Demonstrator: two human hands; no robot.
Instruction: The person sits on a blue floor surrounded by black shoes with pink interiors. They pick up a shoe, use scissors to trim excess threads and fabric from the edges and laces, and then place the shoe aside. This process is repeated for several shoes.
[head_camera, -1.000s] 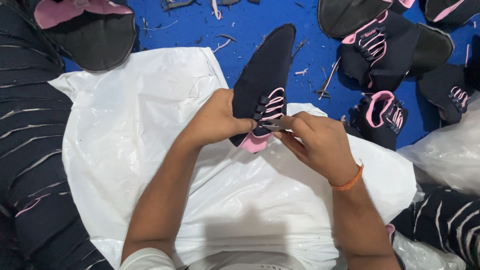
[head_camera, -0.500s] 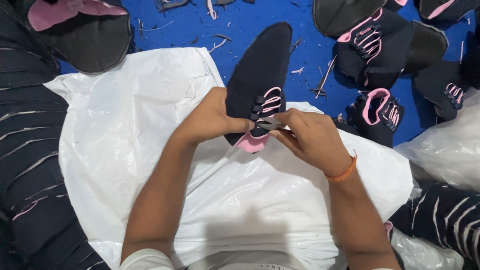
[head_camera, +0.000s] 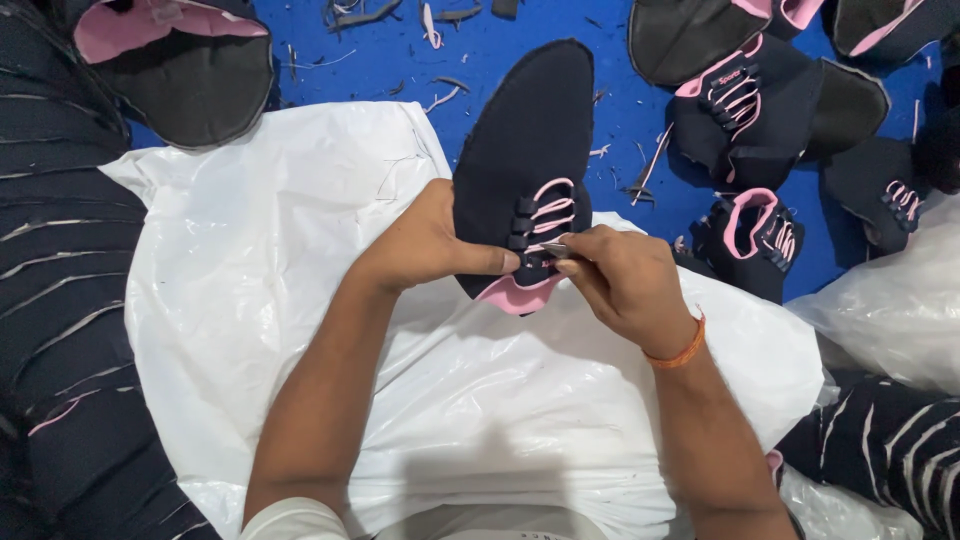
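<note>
A flat dark navy shoe upper (head_camera: 525, 140) with pink laces and a pink tongue lies over a white plastic sheet (head_camera: 260, 250) on my lap. My left hand (head_camera: 425, 245) pinches its left edge beside the lace loops, thumb pressed on the fabric. My right hand (head_camera: 625, 280), with an orange band at the wrist, grips a small metal tool (head_camera: 553, 247) whose tip touches the lowest lace loop. Most of the tool is hidden in my fingers.
Several more navy-and-pink shoe uppers (head_camera: 750, 100) lie on the blue floor (head_camera: 400, 50) at the upper right. Another upper (head_camera: 180, 60) sits at the upper left. Striped dark fabric stacks (head_camera: 60, 300) flank both sides. A clear plastic bag (head_camera: 890, 300) lies at the right.
Both hands and the shoe upper have shifted slightly; the right hand's tool stays at the lowest lace loop. The grip on the upper is unchanged.
</note>
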